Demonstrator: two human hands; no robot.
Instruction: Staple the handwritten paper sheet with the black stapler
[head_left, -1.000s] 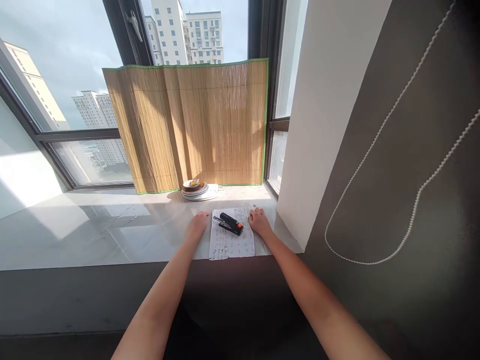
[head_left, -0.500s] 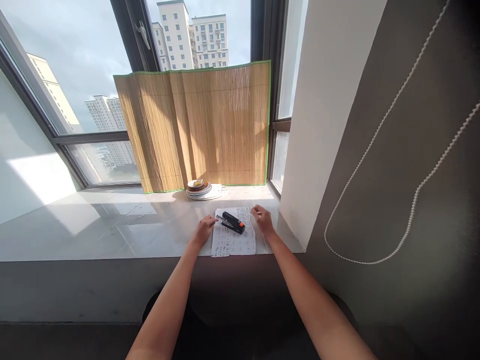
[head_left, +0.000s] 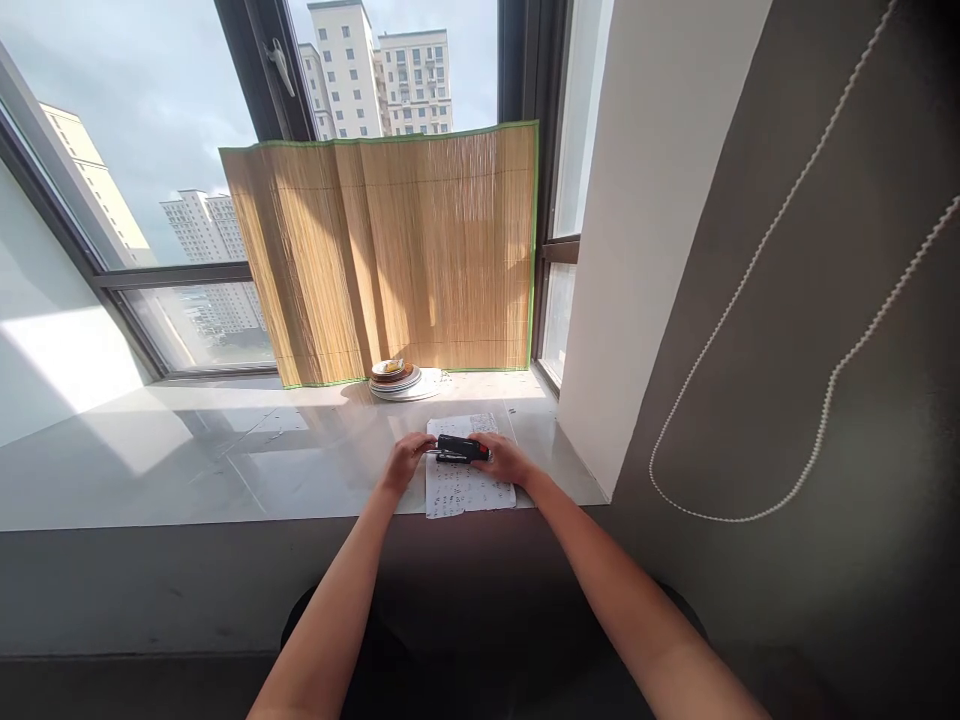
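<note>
A black stapler with a red patch at its right end is held level over a handwritten sheet of paper. My right hand grips that right end, fingers closed around it. At the opposite end my left hand is closed, pinching at a thin silver metal part that juts out of the stapler. The fingertips there are small and partly hidden. Both hands hover just above the sheet, which lies close to the sill's front edge.
Behind the sheet, a stack of small plates stands on the tiled window sill. A bamboo mat with green edging leans against the window. A white wall corner rises at right, and a beaded cord hangs beyond it.
My right hand has moved left from the paper's edge and taken hold of the stapler. The stapler has turned from slanted to nearly level across the view. My left hand stays at its left end.
</note>
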